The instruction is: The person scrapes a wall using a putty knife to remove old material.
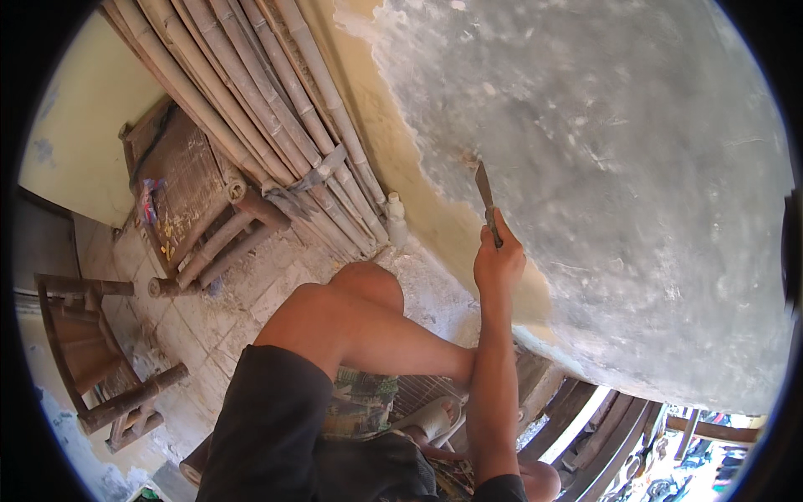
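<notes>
from afar i see tiled floor [186, 326] left of the hand [499, 261]; on it stand a whitish bottle [396, 224], bamboo poles [266, 92] and, farther left, a tabletop [186, 159] bearing a wrapper [149, 202] and yellow bits [170, 233].

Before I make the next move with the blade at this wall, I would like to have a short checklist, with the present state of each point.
1. Grip: right hand closed around the handle of the bladed tool: ok.
2. Blade direction: pointing away from the fingers, toward the grey wall: ok.
3. Blade contact: tip at a small brownish patch, but whether it presses on the wall: cannot tell.
4. Left hand clear of the blade: no left hand shows near it: ok.
5. Bamboo poles bound together by a grey strip: ok; tightness: cannot tell.
6. Pale bottle beside the poles, upright: ok.
</notes>
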A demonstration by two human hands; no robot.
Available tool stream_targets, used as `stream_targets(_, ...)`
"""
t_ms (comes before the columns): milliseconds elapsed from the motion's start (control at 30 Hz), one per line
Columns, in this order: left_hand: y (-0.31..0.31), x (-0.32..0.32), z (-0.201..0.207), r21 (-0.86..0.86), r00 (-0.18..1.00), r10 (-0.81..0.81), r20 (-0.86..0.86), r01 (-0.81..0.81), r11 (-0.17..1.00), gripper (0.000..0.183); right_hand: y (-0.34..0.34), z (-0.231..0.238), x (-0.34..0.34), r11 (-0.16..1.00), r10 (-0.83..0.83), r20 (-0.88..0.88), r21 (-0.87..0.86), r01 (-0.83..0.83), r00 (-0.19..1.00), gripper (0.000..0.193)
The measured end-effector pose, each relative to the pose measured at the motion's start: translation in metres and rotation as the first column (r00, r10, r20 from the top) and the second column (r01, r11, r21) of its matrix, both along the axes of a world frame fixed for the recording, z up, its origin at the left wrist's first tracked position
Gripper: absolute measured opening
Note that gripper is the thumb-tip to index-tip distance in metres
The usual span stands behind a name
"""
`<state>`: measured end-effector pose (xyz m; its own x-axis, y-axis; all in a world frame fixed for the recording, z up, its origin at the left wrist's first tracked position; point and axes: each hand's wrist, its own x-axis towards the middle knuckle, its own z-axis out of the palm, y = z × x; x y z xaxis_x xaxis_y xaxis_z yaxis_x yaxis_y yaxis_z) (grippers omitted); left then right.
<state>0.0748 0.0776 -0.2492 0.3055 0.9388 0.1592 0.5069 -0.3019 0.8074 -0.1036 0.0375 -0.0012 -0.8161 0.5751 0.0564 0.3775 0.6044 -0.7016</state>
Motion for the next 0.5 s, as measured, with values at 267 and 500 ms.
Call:
stream_targets(267, -0.020, -0.053, 0.056, -0.281, 0.904, -0.393, 0.169, 0.427, 0.860, 0.032, -0.004, 0.004, 0.008, 0.990, -0.038, 0.034, -0.138, 0.042, 0.999, 0.037)
stream_targets(500, -0.020, -0.028, 0.057, -0.121, 0.959, -0.284, 0.005, 0.283, 0.952, 0.034, 0.004, -0.006, 0.008, 0.992, -0.023, -0.057, -0.122, 0.016, 0.998, 0.036)
